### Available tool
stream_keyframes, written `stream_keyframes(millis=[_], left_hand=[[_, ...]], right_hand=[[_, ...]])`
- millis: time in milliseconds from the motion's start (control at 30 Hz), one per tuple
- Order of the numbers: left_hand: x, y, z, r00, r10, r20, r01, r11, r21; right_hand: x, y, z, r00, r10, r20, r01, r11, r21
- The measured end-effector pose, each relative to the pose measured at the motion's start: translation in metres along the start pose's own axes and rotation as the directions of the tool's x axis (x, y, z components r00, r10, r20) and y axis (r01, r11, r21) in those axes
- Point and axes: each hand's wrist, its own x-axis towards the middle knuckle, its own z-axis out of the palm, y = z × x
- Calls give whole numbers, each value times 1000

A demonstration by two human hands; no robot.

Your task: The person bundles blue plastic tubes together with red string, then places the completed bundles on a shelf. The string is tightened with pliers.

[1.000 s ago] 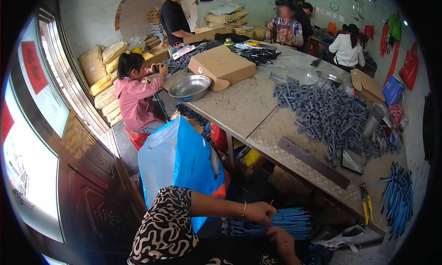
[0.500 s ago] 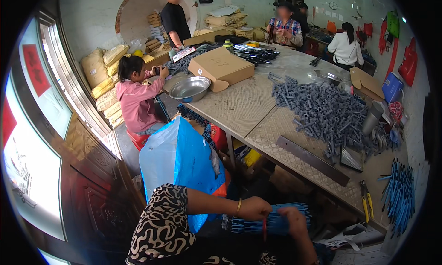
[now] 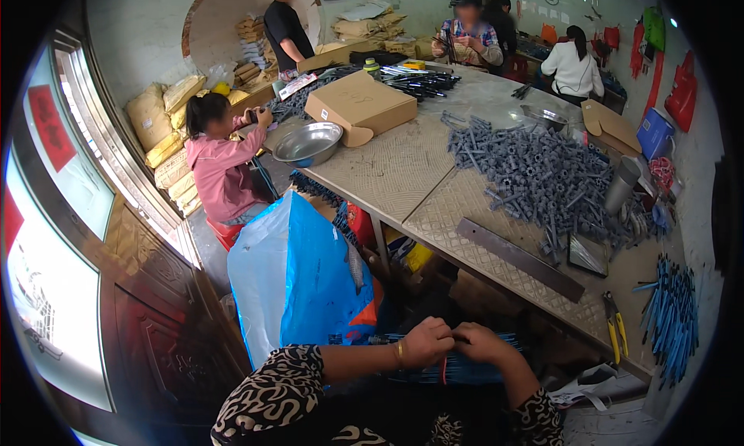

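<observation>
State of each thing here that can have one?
Left hand: fingers closed, apparently on red strip
Right hand: fingers curled, against left hand
Red strip: hanging down
Blue rods: bunched below hands, partly hidden
Pliers: lying on table
Grey parts: heaped loose
Near steel bowl: upright
Cardboard box: one flap sticking out

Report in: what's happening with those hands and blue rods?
Left hand and right hand together above blue rods; exact grip unclear. Red strip hangs below left hand. Hands partly block rods from view.
</observation>
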Motion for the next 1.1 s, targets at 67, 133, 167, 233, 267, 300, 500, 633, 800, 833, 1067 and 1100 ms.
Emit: stream_keyframes(millis=[67,133,167,233,267,300,500,633,800,833,1067,1100], left_hand=[[5,-3,-3,998,28,-61,-24,997,68],[5,-2,-5,995,45,-84,-37,995,94],[5,-1,-4,996,36,-79,-28,995,100],[4,2,-3,998,20,-67,-12,994,110],[1,6,-3,998,25,-59,-19,995,95],[-3,10,-3,997,30,-74,-21,992,123],[-4,4,-3,1000,-20,-5,20,995,93],[-13,6,-8,979,-28,202,31,999,-12],[-9,-3,-32,872,-61,486,150,978,-147],[-7,-10,-34,807,-112,580,247,956,-158],[-7,-16,-21,715,-258,649,439,889,-131],[-13,-22,-13,617,-256,744,519,843,-141]], right_hand=[[1,4,-2,1000,4,18,-3,1000,-17],[2,3,3,1000,3,-24,-4,999,-37],[2,2,5,999,4,-47,-6,999,-47],[1,-1,6,996,31,-88,-35,998,-48],[-3,-4,10,991,55,-122,-62,997,-52],[-8,-9,14,984,80,-157,-89,995,-53],[-8,-7,32,945,46,-324,-58,998,-28],[5,10,33,930,5,-368,-70,984,-162],[5,12,25,951,27,-308,-61,993,-101],[1,13,23,963,38,-266,-81,985,-150],[-33,-22,-5,924,243,295,-83,880,-467],[-29,-18,-3,928,200,315,-35,888,-459]])
